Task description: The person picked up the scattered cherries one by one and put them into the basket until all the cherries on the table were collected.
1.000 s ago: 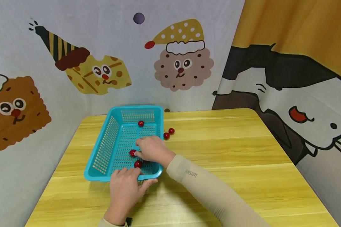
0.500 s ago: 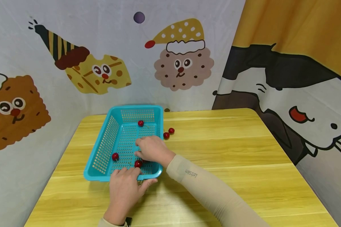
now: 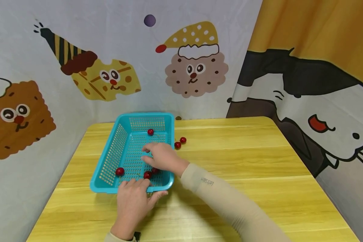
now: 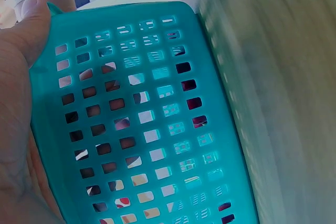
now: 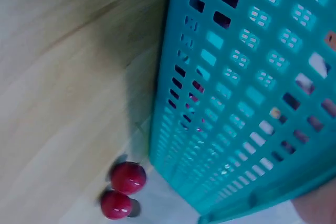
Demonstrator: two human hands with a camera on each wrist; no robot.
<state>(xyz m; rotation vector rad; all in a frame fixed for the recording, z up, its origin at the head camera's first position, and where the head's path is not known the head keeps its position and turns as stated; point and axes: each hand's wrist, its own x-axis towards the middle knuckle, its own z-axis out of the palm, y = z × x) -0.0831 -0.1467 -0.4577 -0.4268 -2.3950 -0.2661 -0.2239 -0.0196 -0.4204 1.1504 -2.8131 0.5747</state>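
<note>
A blue perforated plastic basket (image 3: 171, 134) stands on the table with several red cherries inside. My left hand (image 3: 133, 200) grips its near rim, fingers over the edge and thumb along the outer side; in the left wrist view that hand (image 4: 18, 103) lies at the rim too. Over the basket's right side reaches my right hand (image 3: 161, 156), thumb and fingers apart, nothing visible between them. One cherry (image 3: 119, 171) lies at the near left. Two more, one a front cherry (image 3: 148, 174), sit below the right hand, and a far cherry (image 3: 150, 131) rests near the back wall.
Outside the basket's right wall, two cherries (image 3: 180, 142) lie close together on the wooden table (image 3: 245, 161); the right wrist view has the same cherry pair (image 5: 122, 190). A cartoon-printed cloth (image 3: 115, 40) hangs behind the table's back edge.
One cherry has gone from my right thumb leftward to the basket's near left corner. My right hand has risen slightly, with its fingers more parted, uncovering another cherry. The left hand stays put.
</note>
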